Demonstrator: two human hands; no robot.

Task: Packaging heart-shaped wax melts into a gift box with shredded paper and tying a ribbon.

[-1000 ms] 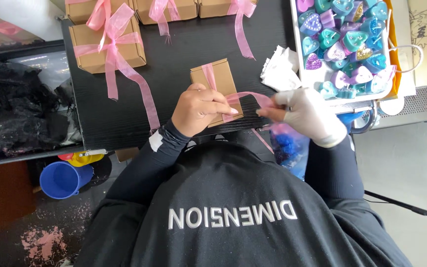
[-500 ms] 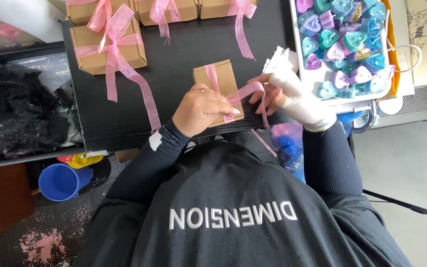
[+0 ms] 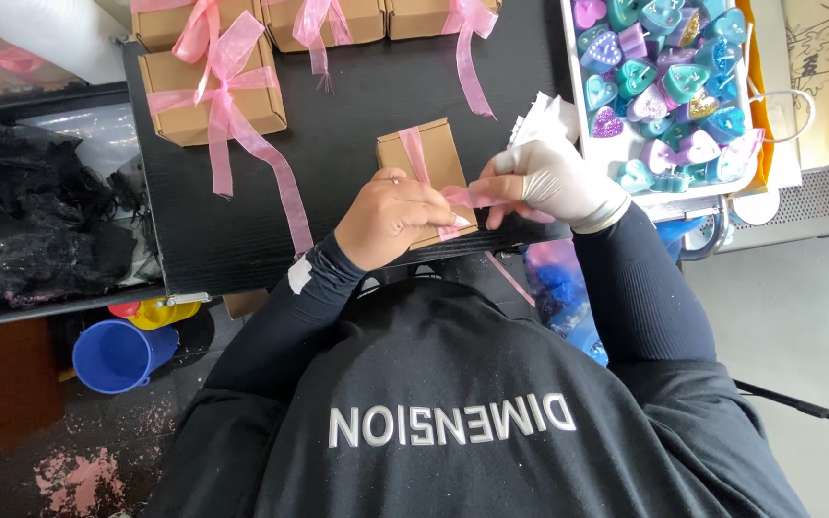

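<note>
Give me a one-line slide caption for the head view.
Left hand steadies a small kraft box while the gloved right hand pulls pink ribbon across it.

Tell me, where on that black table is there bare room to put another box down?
The widest bare patch of the black table lies between the tied box with the long pink ribbon and the small box under the hands. A narrower strip runs along the near left edge. The right side is crowded: a tray packed with heart-shaped pieces, and both hands.
</note>
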